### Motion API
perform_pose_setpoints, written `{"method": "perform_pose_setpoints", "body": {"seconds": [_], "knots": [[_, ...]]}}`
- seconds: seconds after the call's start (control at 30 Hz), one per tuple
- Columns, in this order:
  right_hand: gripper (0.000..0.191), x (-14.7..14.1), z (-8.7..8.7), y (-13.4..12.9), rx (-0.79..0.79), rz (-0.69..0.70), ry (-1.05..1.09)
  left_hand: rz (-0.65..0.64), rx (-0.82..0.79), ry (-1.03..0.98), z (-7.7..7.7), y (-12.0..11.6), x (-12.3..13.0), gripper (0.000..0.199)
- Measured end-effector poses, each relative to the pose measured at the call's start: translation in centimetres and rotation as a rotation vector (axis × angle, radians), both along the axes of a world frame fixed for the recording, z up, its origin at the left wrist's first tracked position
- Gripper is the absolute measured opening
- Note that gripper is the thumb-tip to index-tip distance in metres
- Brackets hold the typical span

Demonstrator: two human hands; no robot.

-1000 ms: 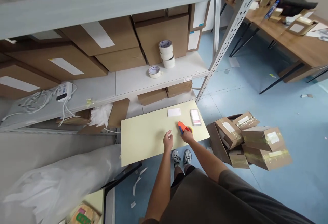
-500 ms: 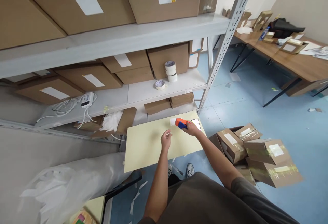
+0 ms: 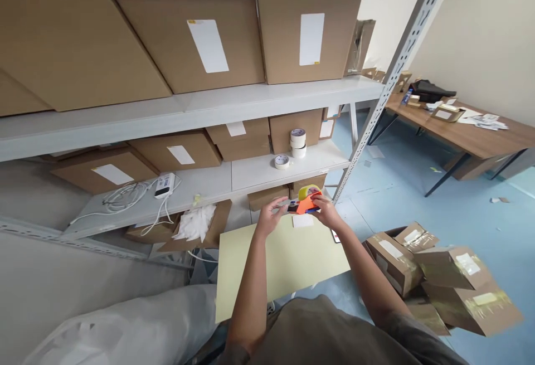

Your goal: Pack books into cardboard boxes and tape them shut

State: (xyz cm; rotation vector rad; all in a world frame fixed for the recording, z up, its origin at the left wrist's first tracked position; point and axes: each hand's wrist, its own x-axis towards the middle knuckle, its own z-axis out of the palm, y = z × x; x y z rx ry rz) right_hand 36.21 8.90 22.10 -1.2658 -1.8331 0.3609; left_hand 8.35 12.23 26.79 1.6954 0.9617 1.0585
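Observation:
An orange and blue tape dispenser (image 3: pixel 307 203) with a yellow tape roll is held up above the far edge of the pale yellow tabletop (image 3: pixel 284 259). My right hand (image 3: pixel 328 212) is wrapped round its right side. On its left, my left hand (image 3: pixel 270 215) has the fingertips at the dark front end of the dispenser; whether they pinch anything is too small to tell. A white paper (image 3: pixel 302 220) lies on the tabletop beneath the dispenser, and a phone (image 3: pixel 336 236) lies at the right edge, partly hidden by my right arm.
Shelving (image 3: pixel 188 111) with cardboard boxes (image 3: pixel 311 30) stands in front. White tape rolls (image 3: pixel 298 143) and a power strip (image 3: pixel 164 185) sit on its middle shelf. Cartons (image 3: pixel 468 287) are piled on the floor at right, near a wooden table (image 3: pixel 480 131). Plastic wrapping (image 3: pixel 137 320) bulges at lower left.
The dispenser has been raised and turned, so its yellow roll now shows. My left hand has come up to its front end. The view has tilted upward.

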Motion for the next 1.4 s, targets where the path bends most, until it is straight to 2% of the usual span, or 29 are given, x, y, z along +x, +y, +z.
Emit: {"method": "perform_pose_setpoints", "body": {"seconds": [0.1,0.2,0.33,0.43,0.6,0.73,0.8,0.87,0.97,1.03,1.13,1.23,1.3,1.4], "knots": [[0.028,-3.1,1.0,1.1,0.005,0.0,-0.009,-0.11,0.103,0.051,1.7,1.7,-2.8,0.03],[0.028,-6.1,1.9,1.7,-0.03,0.008,-0.044,-0.115,0.166,0.039,1.9,3.4,-5.2,0.021],[0.028,-10.0,2.8,1.9,-0.124,0.01,-0.124,0.017,0.209,-0.006,1.4,4.5,-7.5,0.026],[0.03,-12.5,3.4,2.1,-0.172,0.02,-0.135,0.101,0.182,-0.033,1.3,5.1,-9.3,0.029],[0.03,-14.2,4.8,3.3,-0.283,0.025,-0.162,0.218,0.072,-0.017,1.9,7.2,-13.1,0.025],[0.031,-15.4,5.5,5.0,-0.35,0.011,-0.17,0.243,0.076,0.017,2.5,8.5,-15.1,0.023],[0.033,-16.4,5.3,6.2,-0.319,-0.015,-0.173,0.281,0.142,0.033,2.4,8.1,-15.4,0.026],[0.036,-17.5,5.0,7.6,-0.23,-0.046,-0.184,0.331,0.215,0.049,1.9,7.3,-15.6,0.038],[0.035,-18.4,4.5,10.0,-0.137,-0.093,-0.249,0.447,0.21,0.037,0.8,6.1,-16.4,0.086],[0.038,-18.5,4.6,11.7,-0.142,-0.149,-0.323,0.493,0.167,0.008,0.2,5.8,-17.5,0.101],[0.046,-18.5,5.0,14.5,-0.194,-0.26,-0.447,0.493,0.157,-0.005,-0.4,5.9,-19.4,0.094],[0.046,-19.1,5.4,17.5,-0.265,-0.325,-0.562,0.516,0.174,-0.01,-0.8,5.6,-20.6,0.081],[0.047,-20.0,5.1,19.4,-0.326,-0.324,-0.61,0.529,0.172,-0.012,-1.3,4.9,-21.0,0.075],[0.053,-21.3,3.8,21.3,-0.402,-0.301,-0.644,0.517,0.149,0.01,-2.3,3.7,-21.4,0.068]]}}
